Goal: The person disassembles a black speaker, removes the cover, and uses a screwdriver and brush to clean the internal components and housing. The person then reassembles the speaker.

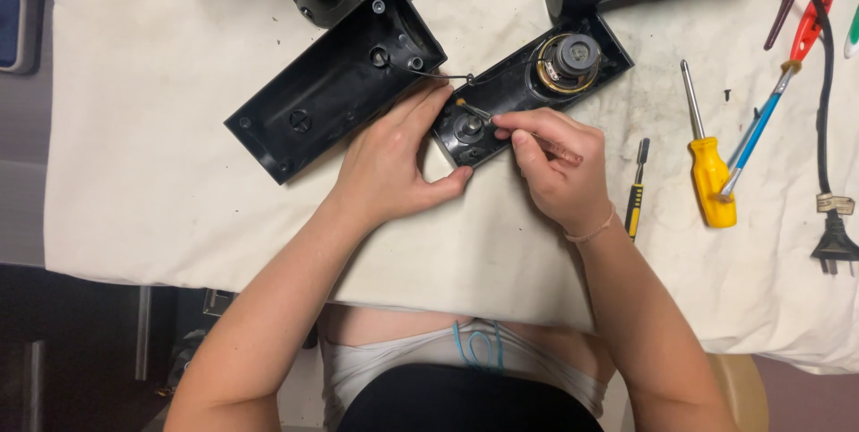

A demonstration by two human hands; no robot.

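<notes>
— Where is the speaker panel [528, 83] against the hands?
— Centre of the frame, slanting up to the right on the cloth-covered bench [161, 173]. The left hand [394, 164] steadies its lower left end, fingers [425, 105] narrowed onto the edge, thumb curled below. The right hand [550, 164] pinches a thin screwdriver [523, 132], tip on the small round part at the panel's lower end.
— How many pieces?
— One black panel carrying one speaker cone [569, 61] at its upper end, and one empty black shell [335, 83] lying left of it, joined by a thin wire [447, 77]. To the right, three more loose screwdrivers: a small black-and-yellow one [636, 189], a yellow-handled one [707, 164], a blue-shafted one [756, 132].
— Its look?
— Glossy black plastic, brass-toned metal ring around the cone.
</notes>
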